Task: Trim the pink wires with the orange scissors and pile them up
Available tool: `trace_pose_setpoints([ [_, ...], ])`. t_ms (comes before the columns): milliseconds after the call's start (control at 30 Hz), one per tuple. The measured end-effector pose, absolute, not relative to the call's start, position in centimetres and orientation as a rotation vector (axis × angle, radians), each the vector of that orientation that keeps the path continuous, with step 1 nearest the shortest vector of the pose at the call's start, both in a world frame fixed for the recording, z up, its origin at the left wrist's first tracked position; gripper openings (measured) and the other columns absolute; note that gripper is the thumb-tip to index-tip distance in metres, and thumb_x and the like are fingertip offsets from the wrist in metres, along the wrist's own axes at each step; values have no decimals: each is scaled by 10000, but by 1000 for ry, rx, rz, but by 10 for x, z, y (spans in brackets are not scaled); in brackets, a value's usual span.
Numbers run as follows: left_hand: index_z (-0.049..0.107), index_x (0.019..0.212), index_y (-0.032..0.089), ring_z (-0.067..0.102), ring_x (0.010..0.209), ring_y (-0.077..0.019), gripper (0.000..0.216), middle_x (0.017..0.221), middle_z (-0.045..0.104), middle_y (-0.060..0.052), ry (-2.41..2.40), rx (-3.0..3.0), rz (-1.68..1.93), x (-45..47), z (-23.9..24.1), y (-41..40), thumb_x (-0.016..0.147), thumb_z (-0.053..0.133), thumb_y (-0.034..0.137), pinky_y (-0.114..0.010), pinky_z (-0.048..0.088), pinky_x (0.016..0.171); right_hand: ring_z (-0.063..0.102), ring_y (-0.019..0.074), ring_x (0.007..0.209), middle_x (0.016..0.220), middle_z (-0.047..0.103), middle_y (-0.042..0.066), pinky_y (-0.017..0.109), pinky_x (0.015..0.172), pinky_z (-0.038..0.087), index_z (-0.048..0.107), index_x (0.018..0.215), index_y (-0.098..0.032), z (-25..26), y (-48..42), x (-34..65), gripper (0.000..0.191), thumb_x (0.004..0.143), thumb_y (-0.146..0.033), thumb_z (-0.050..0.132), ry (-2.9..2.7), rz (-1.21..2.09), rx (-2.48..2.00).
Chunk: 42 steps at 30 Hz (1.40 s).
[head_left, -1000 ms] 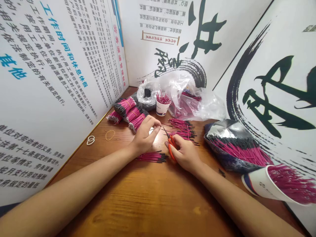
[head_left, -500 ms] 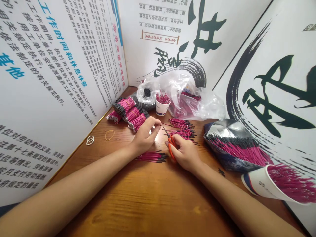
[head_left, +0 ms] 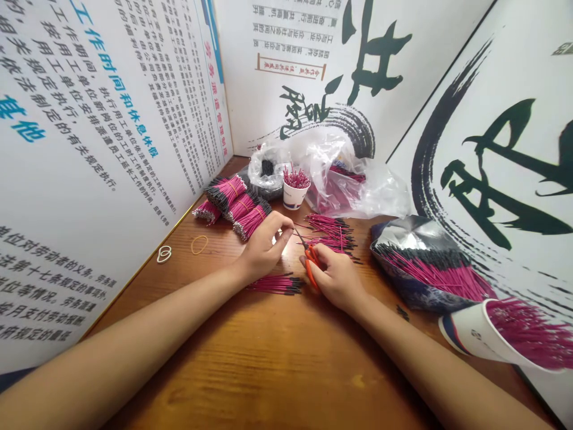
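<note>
Orange-handled scissors [head_left: 310, 263] are gripped in my right hand [head_left: 338, 276], with the fingers closed in the handles. Their blades point up and left, to the fingertips of my left hand [head_left: 267, 246]. Thumb and forefinger of that hand are pinched together on what looks like one thin magenta wire, mostly hidden. Below the hands lies a small row of magenta wires [head_left: 275, 285] with black ends. Just beyond the scissors is a loose pile of magenta wires [head_left: 329, 230], also with black ends.
Rubber-banded wire bundles [head_left: 242, 206] are stacked at back left, near rubber bands [head_left: 199, 244]. A paper cup of wires [head_left: 295, 196], clear plastic bags [head_left: 376, 194], an opened wire packet [head_left: 394, 286] and a tilted cup [head_left: 470, 330] stand around. Printed panels enclose the wooden table [head_left: 250, 358].
</note>
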<state>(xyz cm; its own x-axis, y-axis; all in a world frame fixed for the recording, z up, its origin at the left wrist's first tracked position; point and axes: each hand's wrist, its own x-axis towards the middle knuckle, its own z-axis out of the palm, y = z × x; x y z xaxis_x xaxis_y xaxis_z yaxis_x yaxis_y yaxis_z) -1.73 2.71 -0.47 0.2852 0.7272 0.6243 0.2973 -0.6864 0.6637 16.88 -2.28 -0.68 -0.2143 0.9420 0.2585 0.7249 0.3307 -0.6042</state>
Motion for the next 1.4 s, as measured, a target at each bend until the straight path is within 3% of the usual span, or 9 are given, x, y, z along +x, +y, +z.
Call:
trace_pose_setpoints([
  [1400, 543, 911, 186, 526, 825, -155, 83, 875, 551, -28, 937, 2125, 1362, -17, -3, 27, 952, 479, 220, -285, 446, 730, 358, 105, 500, 546, 431, -52, 237, 508, 257, 360, 658, -221, -4, -22, 169, 335, 905, -388, 514, -2025, 488, -1405],
])
